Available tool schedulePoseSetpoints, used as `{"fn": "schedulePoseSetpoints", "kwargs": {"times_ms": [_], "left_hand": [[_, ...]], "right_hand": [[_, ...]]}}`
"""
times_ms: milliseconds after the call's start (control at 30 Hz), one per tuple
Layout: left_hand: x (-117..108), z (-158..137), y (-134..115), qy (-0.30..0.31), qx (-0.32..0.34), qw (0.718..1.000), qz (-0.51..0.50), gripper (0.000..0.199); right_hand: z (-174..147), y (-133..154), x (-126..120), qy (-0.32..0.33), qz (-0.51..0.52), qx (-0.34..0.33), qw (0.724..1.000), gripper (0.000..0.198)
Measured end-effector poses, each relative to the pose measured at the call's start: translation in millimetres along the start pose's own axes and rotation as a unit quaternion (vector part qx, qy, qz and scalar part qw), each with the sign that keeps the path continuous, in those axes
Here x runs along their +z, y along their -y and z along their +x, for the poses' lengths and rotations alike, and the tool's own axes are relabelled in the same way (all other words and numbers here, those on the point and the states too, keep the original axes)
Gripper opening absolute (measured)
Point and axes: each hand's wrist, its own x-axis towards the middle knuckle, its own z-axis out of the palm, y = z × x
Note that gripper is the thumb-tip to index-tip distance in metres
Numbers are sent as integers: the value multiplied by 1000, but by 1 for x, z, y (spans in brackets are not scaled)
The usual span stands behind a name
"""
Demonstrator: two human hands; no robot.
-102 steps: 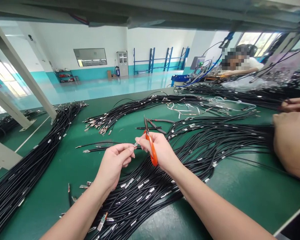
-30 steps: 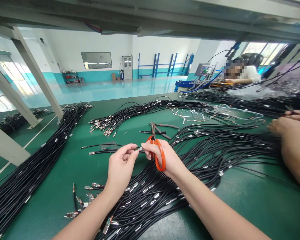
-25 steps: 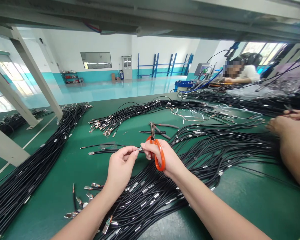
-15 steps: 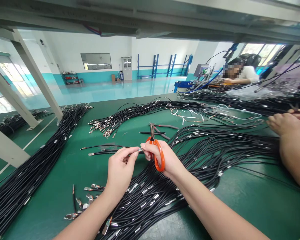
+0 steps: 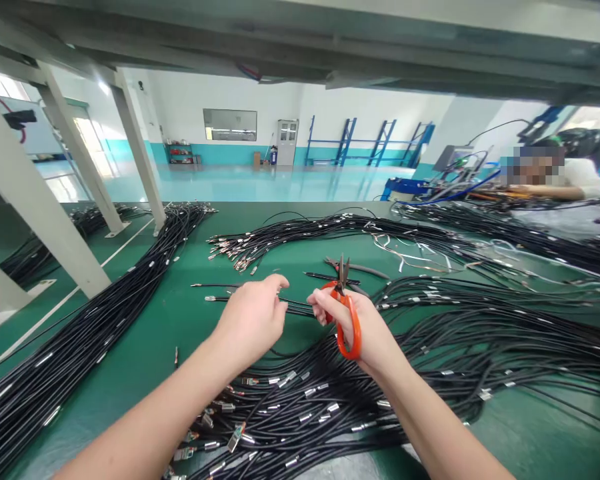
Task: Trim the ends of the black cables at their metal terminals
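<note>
My right hand [image 5: 360, 320] is wrapped round orange-handled scissors [image 5: 350, 333], their blades pointing away from me. Its thumb and fingertips are close together; anything small between them is not clear. To its left, my left hand [image 5: 253, 317] is apart from it, with thumb and forefinger spread and the other fingers hidden. A small light bit shows between them, too small to name. Loose black cables [image 5: 295, 308] with metal ends run behind both hands. Beneath my forearms a thick bundle of black cables [image 5: 325, 393] spreads out, with silver connectors [image 5: 237, 437] on its ends.
Pliers [image 5: 370, 271] and a black pen-like tool [image 5: 325, 276] lie beyond the scissors. More cable bundles lie at the left [image 5: 130, 287] and the back [image 5: 300, 230] of the green table. White posts [image 5: 145, 147] stand left; a beam [image 5: 300, 60] crosses overhead. A co-worker [image 5: 575, 180] sits back right.
My hands have drawn apart from the silver end they were pinching together, and my left thumb and forefinger have spread. The view has turned right; the other person's hand at the right edge is gone from it.
</note>
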Motion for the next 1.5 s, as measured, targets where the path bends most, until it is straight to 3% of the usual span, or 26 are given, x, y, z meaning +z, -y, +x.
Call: {"fn": "schedulePoseSetpoints", "kwargs": {"times_ms": [100,200,333,433,500,600,667,767,867,967,1133,1300,1400,1500], "left_hand": [[-33,-2,6,141,-23,988,54,34],[-58,-3,16,244,-36,963,113,25],[-70,-2,25,213,-57,950,220,22],[-59,-2,20,205,-21,939,276,23],[-42,-5,10,245,28,927,284,25],[-8,-13,-9,297,54,914,272,24],[15,-18,-18,315,63,909,265,24],[36,-21,-23,329,70,902,271,21],[39,-20,-18,294,39,926,235,21],[36,-16,-12,269,1,944,189,23],[38,-15,-9,246,-27,961,124,23],[43,-11,4,152,-101,983,-22,9],[48,0,20,80,-167,968,-169,26],[50,11,34,-29,-224,916,-332,38]], "right_hand": [[0,-5,3,58,-121,16,991,19],[-4,-11,11,157,-238,31,958,10],[-10,-12,18,261,-274,49,924,6],[-8,-12,16,303,-245,58,919,9],[-3,-15,12,267,-240,44,932,12],[6,-27,7,144,-294,-11,945,16],[13,-37,4,82,-367,-60,925,13],[21,-51,4,62,-452,-135,880,9],[25,-56,8,65,-487,-170,854,13],[27,-56,11,59,-512,-165,841,12],[31,-56,12,53,-516,-127,845,13],[32,-54,9,40,-510,-133,849,17],[30,-49,5,15,-482,-130,866,17],[26,-42,2,-3,-418,-108,902,16]]}}
